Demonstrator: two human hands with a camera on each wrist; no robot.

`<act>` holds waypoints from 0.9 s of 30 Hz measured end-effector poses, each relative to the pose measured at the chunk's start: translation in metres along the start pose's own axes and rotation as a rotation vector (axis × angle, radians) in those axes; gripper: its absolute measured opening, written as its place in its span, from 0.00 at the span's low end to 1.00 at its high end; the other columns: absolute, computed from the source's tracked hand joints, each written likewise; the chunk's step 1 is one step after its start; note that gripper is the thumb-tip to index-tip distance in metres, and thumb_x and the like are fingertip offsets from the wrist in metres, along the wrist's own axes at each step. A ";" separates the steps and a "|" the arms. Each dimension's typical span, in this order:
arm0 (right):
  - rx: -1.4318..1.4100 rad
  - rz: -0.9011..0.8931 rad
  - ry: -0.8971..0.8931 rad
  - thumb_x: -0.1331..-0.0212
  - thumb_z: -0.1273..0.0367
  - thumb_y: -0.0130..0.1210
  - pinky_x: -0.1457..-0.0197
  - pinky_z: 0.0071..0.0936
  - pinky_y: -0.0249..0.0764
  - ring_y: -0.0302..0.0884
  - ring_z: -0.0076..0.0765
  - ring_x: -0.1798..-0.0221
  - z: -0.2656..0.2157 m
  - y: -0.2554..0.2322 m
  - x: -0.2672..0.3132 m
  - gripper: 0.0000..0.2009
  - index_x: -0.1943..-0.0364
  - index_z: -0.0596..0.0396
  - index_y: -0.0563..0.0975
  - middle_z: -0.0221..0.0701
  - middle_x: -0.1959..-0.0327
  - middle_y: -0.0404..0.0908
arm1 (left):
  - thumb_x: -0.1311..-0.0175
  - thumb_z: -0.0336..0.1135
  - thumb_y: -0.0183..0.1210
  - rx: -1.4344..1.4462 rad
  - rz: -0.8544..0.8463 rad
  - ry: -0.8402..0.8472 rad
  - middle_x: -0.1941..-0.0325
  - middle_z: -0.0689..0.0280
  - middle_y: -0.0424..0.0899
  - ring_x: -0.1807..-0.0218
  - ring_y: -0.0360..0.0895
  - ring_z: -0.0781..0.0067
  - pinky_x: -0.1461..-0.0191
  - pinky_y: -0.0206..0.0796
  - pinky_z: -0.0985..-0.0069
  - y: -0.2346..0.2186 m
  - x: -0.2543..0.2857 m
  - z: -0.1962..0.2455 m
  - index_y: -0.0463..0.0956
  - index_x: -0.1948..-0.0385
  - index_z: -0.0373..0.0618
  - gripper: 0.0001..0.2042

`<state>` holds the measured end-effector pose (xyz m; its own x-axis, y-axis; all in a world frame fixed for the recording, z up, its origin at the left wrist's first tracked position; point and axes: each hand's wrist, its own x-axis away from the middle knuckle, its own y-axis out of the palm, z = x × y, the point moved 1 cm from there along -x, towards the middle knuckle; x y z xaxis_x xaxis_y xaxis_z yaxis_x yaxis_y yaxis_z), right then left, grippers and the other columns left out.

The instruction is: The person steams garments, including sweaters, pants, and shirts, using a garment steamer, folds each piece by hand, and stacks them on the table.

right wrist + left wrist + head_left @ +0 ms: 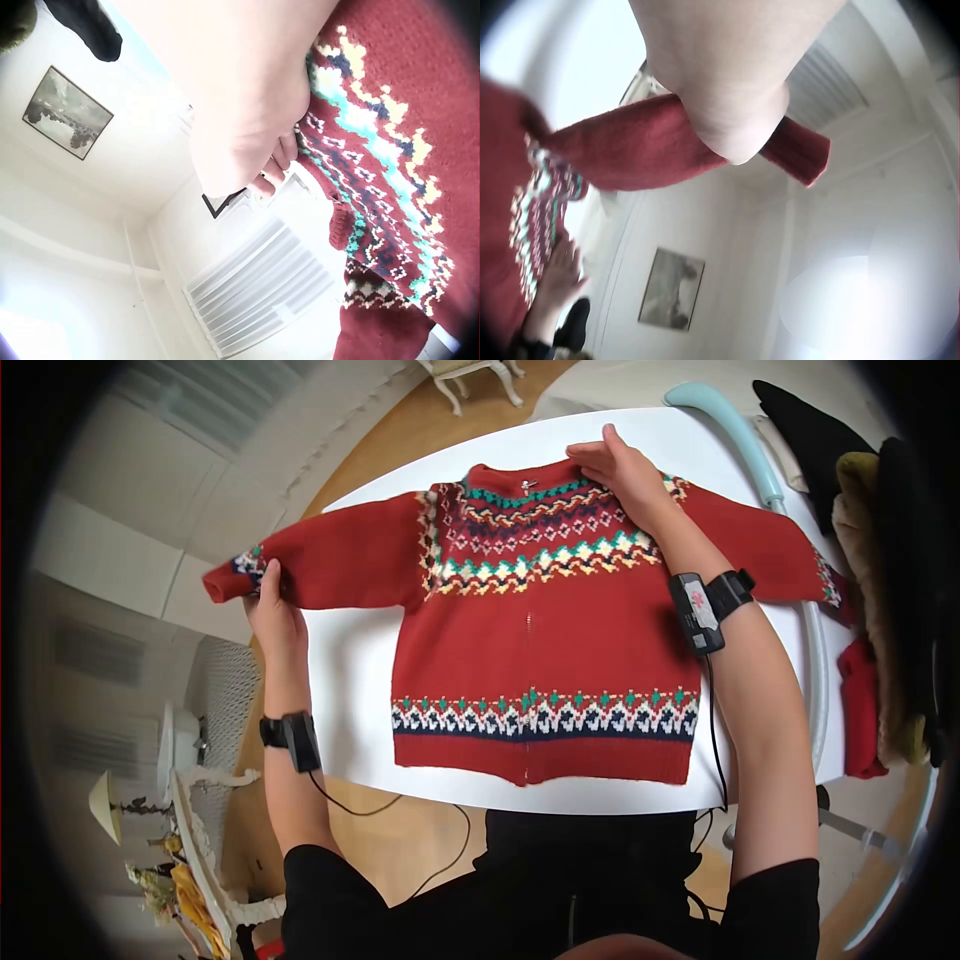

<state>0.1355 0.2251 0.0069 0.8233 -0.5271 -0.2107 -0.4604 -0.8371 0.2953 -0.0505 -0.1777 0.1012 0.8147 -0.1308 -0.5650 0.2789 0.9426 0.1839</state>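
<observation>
A red knitted cardigan (560, 630) lies spread front up, with patterned bands across its yoke and above the hem. My left hand (272, 610) pinches the sleeve on the left near its cuff (225, 582), thumb on top, and holds it out past the table edge. In the left wrist view the sleeve (645, 146) stretches from the body of the garment to that hand, whose fingers are hidden. Beside the collar (480, 478), my right hand (632, 478) is over the shoulder with its fingers extended. The right wrist view shows its fingertips (262, 186) beyond the patterned yoke.
The cardigan is on a white ironing-board-like table (350, 710). Along its right side runs a pale blue curved tube (735, 435). Dark and tan clothes (855, 510) hang at the right, with a red cloth (860, 710) below. A chair (470, 375) stands behind.
</observation>
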 end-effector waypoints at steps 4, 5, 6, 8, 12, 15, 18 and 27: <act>0.114 -0.011 -0.039 0.24 0.49 0.33 0.28 0.36 0.64 0.72 0.42 0.34 0.003 0.003 -0.001 0.32 0.44 0.66 0.77 0.45 0.40 0.77 | 0.35 0.32 0.63 -0.172 0.155 -0.381 0.62 0.71 0.82 0.62 0.79 0.82 0.62 0.71 0.83 -0.115 -0.035 -0.063 0.77 0.55 0.46 0.10; 0.172 -0.023 -0.056 0.24 0.49 0.34 0.28 0.35 0.64 0.72 0.42 0.34 0.001 0.003 0.000 0.32 0.44 0.67 0.77 0.45 0.41 0.78 | 0.36 0.32 0.63 -0.214 0.180 -0.391 0.64 0.71 0.83 0.63 0.80 0.83 0.64 0.70 0.83 -0.122 -0.034 -0.071 0.78 0.56 0.46 0.09; 0.175 -0.040 -0.045 0.25 0.50 0.37 0.29 0.34 0.65 0.74 0.40 0.36 0.000 0.004 0.000 0.30 0.45 0.64 0.78 0.43 0.42 0.79 | 0.36 0.32 0.63 -0.208 0.178 -0.400 0.64 0.71 0.83 0.63 0.80 0.83 0.64 0.70 0.83 -0.130 -0.032 -0.079 0.78 0.56 0.46 0.09; 0.240 -0.078 -0.049 0.25 0.50 0.39 0.29 0.33 0.65 0.74 0.38 0.36 -0.005 0.009 0.006 0.28 0.45 0.63 0.78 0.41 0.42 0.80 | 0.37 0.30 0.63 -0.315 0.243 -0.424 0.64 0.68 0.84 0.67 0.80 0.80 0.67 0.70 0.81 -0.153 -0.034 -0.095 0.79 0.56 0.43 0.09; 0.273 -0.108 -0.075 0.28 0.56 0.49 0.36 0.29 0.71 0.79 0.33 0.43 -0.004 0.011 0.008 0.21 0.46 0.58 0.80 0.35 0.47 0.83 | 0.40 0.28 0.65 -0.409 0.268 -0.457 0.61 0.65 0.85 0.66 0.82 0.75 0.65 0.73 0.77 -0.164 -0.039 -0.110 0.79 0.57 0.34 0.11; 0.532 -0.040 -0.130 0.32 0.60 0.53 0.43 0.29 0.75 0.82 0.33 0.50 -0.005 0.001 0.009 0.18 0.48 0.57 0.81 0.35 0.55 0.86 | 0.40 0.28 0.65 -0.606 0.176 -0.309 0.65 0.65 0.86 0.67 0.81 0.76 0.64 0.72 0.78 -0.207 -0.050 -0.143 0.82 0.60 0.34 0.09; 0.832 0.013 -0.163 0.35 0.62 0.55 0.48 0.29 0.78 0.85 0.33 0.56 -0.006 -0.025 0.012 0.16 0.50 0.56 0.83 0.37 0.61 0.87 | 0.41 0.29 0.65 -0.803 0.263 -0.392 0.61 0.61 0.87 0.63 0.83 0.71 0.61 0.74 0.74 -0.198 -0.045 -0.151 0.82 0.58 0.32 0.12; 1.305 -0.067 -0.434 0.40 0.58 0.58 0.33 0.38 0.69 0.71 0.47 0.35 0.009 -0.039 0.010 0.19 0.47 0.48 0.82 0.41 0.38 0.75 | 0.41 0.41 0.63 -1.314 -0.364 0.233 0.31 0.47 0.66 0.28 0.60 0.45 0.26 0.53 0.55 -0.045 -0.042 -0.137 0.75 0.42 0.45 0.24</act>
<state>0.1590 0.2513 -0.0154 0.7983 -0.2820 -0.5322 -0.5978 -0.2641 -0.7568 -0.1667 -0.1729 0.0062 0.6609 -0.4984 -0.5611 -0.3298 0.4787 -0.8137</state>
